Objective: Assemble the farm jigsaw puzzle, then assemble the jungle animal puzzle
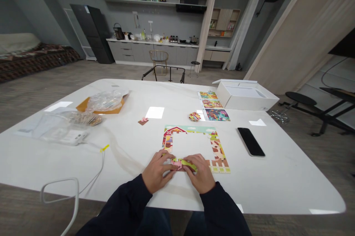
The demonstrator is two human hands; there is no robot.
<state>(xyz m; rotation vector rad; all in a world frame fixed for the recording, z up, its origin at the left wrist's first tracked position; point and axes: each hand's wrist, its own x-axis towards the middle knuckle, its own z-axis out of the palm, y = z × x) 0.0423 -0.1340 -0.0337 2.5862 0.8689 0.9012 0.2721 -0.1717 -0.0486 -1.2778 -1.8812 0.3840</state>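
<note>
On the white table in front of me lies the border of a jigsaw puzzle [220, 151], a farm scene with a red barn and a spotted cow around a bare middle. Both hands are at its near edge. My left hand [158, 171] has its fingers closed on a pink and green puzzle piece [176, 163] at the lower left. Beside it, my right hand [200, 173] pinches a green and brown puzzle piece [190, 165] in the bottom row. My fingers hide parts of both pieces. A loose puzzle piece [143, 120] and a small pile of pieces [194, 116] lie beyond the border.
Three picture sheets [210, 103] lie by an open white box [244, 95]. A black phone [251, 142] is at the right. Clear plastic wrapping [107, 100] on an orange envelope, a bag of pieces [85, 118] and a white charger [72, 137] with its cable [97, 173] occupy the left.
</note>
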